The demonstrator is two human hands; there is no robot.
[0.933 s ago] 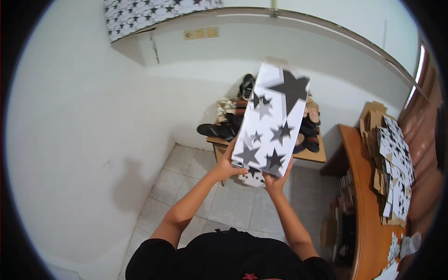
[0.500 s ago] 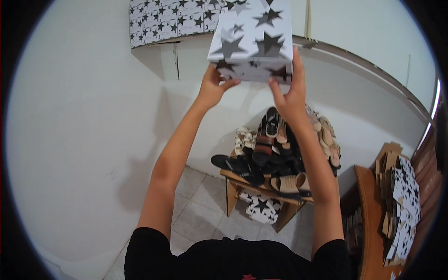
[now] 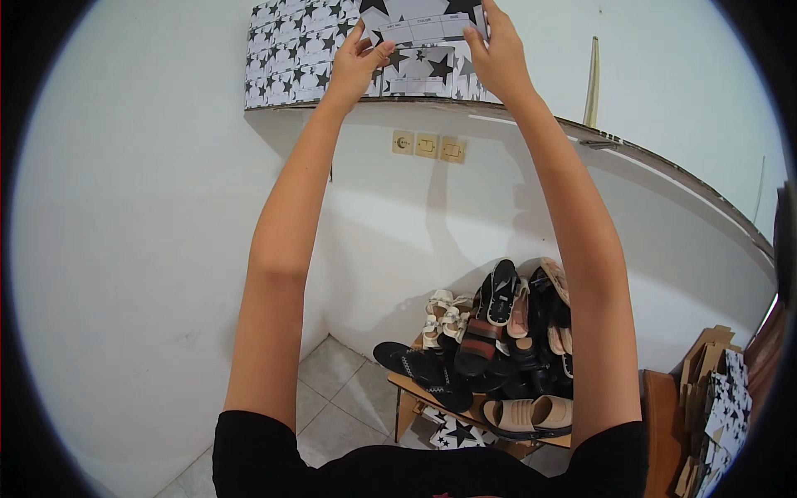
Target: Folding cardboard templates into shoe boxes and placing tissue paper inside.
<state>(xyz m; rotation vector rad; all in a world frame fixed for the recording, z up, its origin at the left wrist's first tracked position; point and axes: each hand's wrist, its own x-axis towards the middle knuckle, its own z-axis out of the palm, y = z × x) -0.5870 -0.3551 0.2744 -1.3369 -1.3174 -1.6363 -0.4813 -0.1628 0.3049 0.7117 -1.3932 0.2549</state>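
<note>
Both my arms reach up and forward to a white shoebox printed with black stars, cut off by the top edge of the picture. My left hand grips its left side, thumb on the near face. On the opposite side my right hand holds it the same way, thumb also against the near face. The held box is level with a shelf, above another star-printed box. Stacked rows of matching boxes fill the shelf's left end.
Below, a wooden rack carries a heap of sandals and shoes, with star-printed card underneath. Flattened boxes lean at the right beside brown wooden furniture. Wall switches sit under the shelf.
Both hands have carried the shoebox up and forward to the shelf stacks. The view has tilted upward, bringing more of the shelf and the wall switches into sight.
</note>
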